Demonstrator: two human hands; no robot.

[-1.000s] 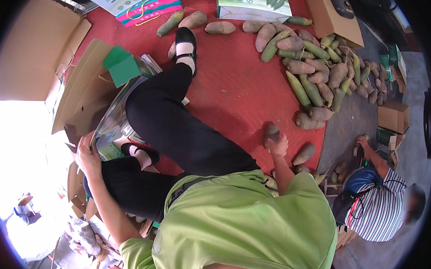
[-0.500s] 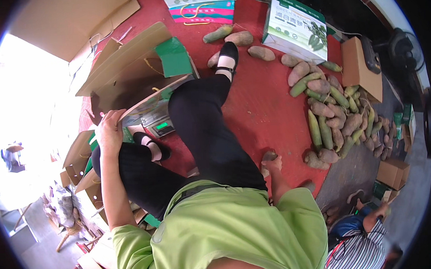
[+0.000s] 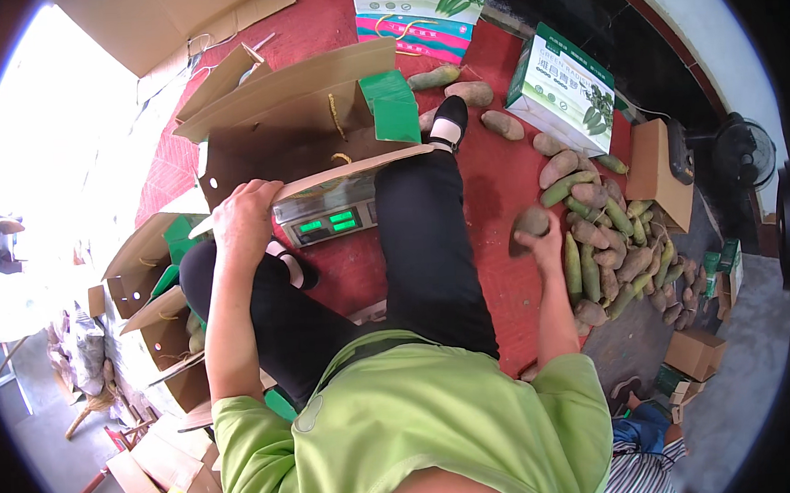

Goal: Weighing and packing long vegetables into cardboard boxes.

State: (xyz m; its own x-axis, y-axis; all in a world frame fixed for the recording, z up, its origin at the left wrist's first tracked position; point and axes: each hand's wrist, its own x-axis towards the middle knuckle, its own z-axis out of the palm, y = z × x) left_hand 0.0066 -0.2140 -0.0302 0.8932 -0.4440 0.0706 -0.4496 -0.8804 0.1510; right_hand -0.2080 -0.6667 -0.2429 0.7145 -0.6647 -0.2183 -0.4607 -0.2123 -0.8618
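Two hands are at work in the head view, both over the red mat (image 3: 327,295). The right hand (image 3: 545,240) has its fingers wrapped round one brown root (image 3: 528,219), held up between the person's knee and the pile of roots (image 3: 636,264) that spreads across the mat's right edge. The left hand (image 3: 246,222) has its fingers folded over the left end of the front flap of an open carton (image 3: 277,163), gripping it. Just below that flap, the lit displays of a scale (image 3: 328,225) face the person.

As far as shows, the carton is already opened out — its flaps are not closed down — and the held root is outside it, well apart. A great many roots, brown and green, lie in the pile, and a few loose ones are by the shoe (image 3: 449,121) toward the mat's far edge. A finished-looking white-and-green box (image 3: 557,90) stands near the far right corner.

The carton's floor is hidden behind the front flap, so its contents cannot be told; nor can its contact with the scale. The left thumb is out of sight. A co-worker (image 3: 638,472) is cut off at lower right — hands not visible.
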